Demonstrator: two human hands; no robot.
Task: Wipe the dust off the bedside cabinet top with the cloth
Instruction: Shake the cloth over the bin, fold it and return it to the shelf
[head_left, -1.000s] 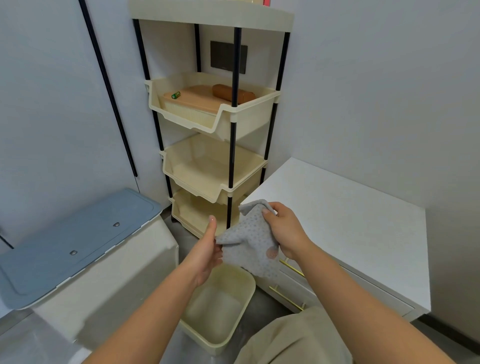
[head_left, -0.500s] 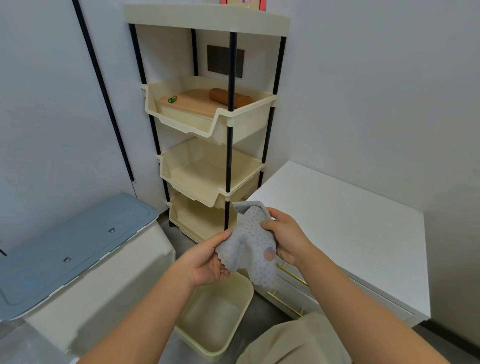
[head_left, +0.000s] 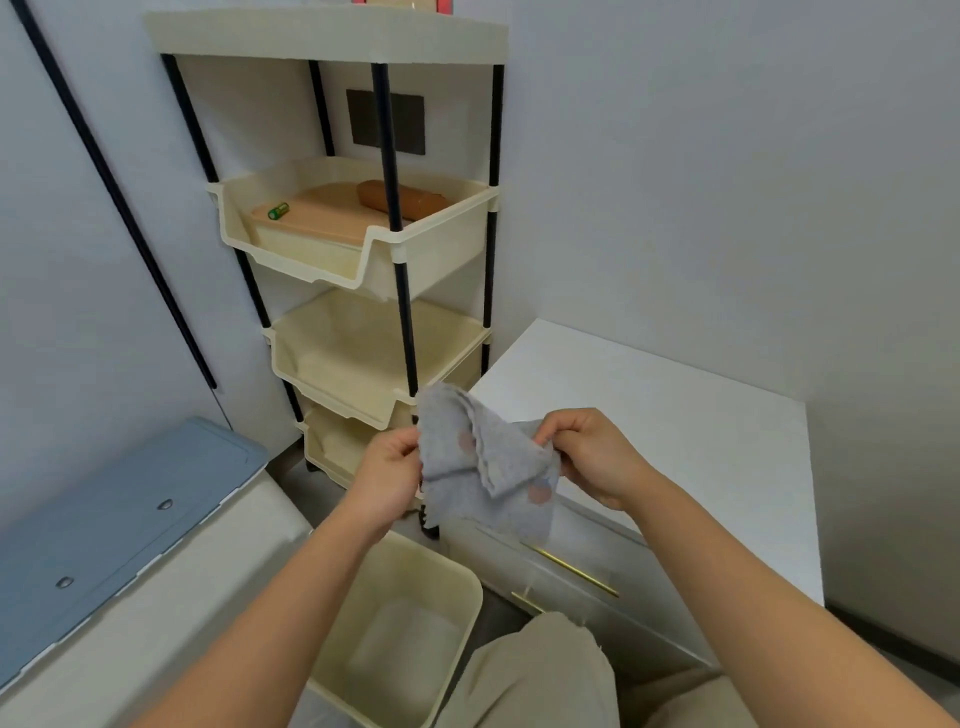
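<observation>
Cloth (head_left: 483, 467) readied at bedside cabinet top (head_left: 675, 415)
Left grip (head_left: 387, 475) and right grip (head_left: 597, 457) each pinch an edge, holding it in the air near the top's front corner, likely to open it for wiping.

cream tiered rack (head_left: 387, 130) in the corner; top tray (head_left: 441, 244) has a green battery (head_left: 278, 210) on a tan board (head_left: 332, 213), plus a brown roll (head_left: 415, 200), maybe bread; cream bin (head_left: 410, 577) on the floor; blue-lidded box (head_left: 114, 519) on the left
</observation>
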